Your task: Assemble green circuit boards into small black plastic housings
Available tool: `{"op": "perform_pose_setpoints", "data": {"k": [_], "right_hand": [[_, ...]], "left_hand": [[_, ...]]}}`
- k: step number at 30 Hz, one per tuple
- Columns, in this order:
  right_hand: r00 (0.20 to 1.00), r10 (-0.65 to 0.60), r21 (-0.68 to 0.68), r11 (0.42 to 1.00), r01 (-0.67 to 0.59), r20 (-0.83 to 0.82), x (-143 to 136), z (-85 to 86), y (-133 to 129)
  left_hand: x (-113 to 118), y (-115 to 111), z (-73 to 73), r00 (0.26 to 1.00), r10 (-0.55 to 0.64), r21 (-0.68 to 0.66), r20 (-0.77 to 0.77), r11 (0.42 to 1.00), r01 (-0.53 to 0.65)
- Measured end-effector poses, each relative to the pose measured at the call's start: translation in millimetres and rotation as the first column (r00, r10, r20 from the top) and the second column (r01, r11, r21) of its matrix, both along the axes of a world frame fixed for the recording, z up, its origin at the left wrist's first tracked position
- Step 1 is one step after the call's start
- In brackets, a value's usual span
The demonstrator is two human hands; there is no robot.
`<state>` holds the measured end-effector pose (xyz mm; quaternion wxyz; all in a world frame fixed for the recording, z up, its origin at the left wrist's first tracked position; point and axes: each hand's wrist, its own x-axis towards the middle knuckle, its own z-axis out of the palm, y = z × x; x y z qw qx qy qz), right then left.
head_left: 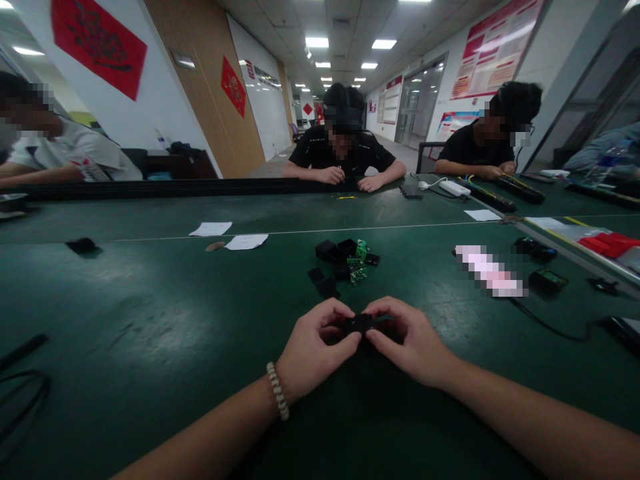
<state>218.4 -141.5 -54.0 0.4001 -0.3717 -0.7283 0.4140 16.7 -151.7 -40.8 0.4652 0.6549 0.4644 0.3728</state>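
Observation:
Between my two hands is a small black plastic case (361,324), held just above or on the green table. My left hand (320,340), with a beaded bracelet (277,391) at its wrist, pinches the case from the left with thumb and fingers. From the other side my right hand (407,340) grips it the same way. Fingertips cover both ends of the case. Just beyond lies a loose pile of black box-shaped housings (327,251), flat black pieces (327,288) and green circuit boards (357,272).
Paper slips (246,242) lie on the green table (150,400) to the left. A blurred-out phone-like item (490,272) with a cable and a dark green-topped device (549,280) lie right. Cables (30,377) sit far left. Across the table a person (345,143) works; others sit at both sides.

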Motion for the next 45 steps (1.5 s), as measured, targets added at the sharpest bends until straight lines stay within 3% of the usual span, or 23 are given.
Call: {"op": "perform_pose_setpoints", "data": {"k": [45], "right_hand": [[1.000,-0.009,-0.013,1.000,0.009,-0.011,-1.9,-0.2,1.0]], "left_hand": [[-0.5,0.6,-1.1,0.998,-0.007,0.013,-0.058,1.000,0.008]]}}
